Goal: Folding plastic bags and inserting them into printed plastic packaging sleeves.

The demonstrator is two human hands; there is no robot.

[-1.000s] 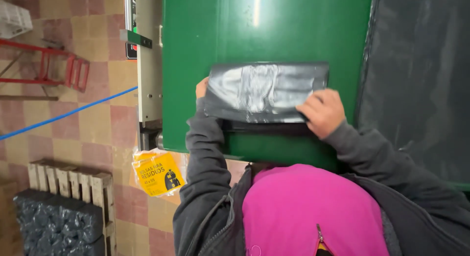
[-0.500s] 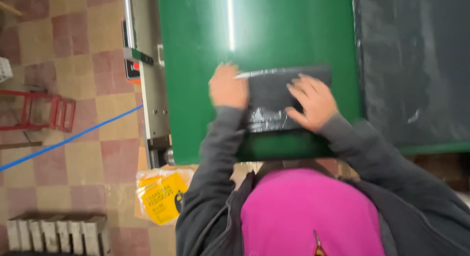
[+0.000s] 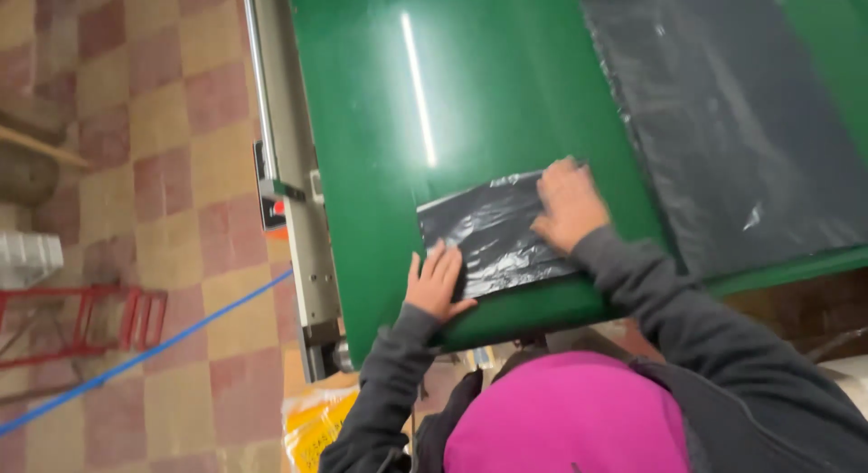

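A folded black plastic bag [image 3: 493, 233] lies flat on the green conveyor belt [image 3: 470, 93], near its front edge. The left hand [image 3: 436, 281] presses on the bag's lower left corner, fingers spread flat; the right hand [image 3: 567, 204] lies palm down on its upper right edge — neither grips it. Just to the right, a large black plastic sheet [image 3: 723, 120] is spread over the belt. Left of the belt runs a grey metal side rail [image 3: 294, 193], above a checkered tile floor [image 3: 136, 120] with a blue tape line [image 3: 136, 360] and a red hand truck [image 3: 72, 324].
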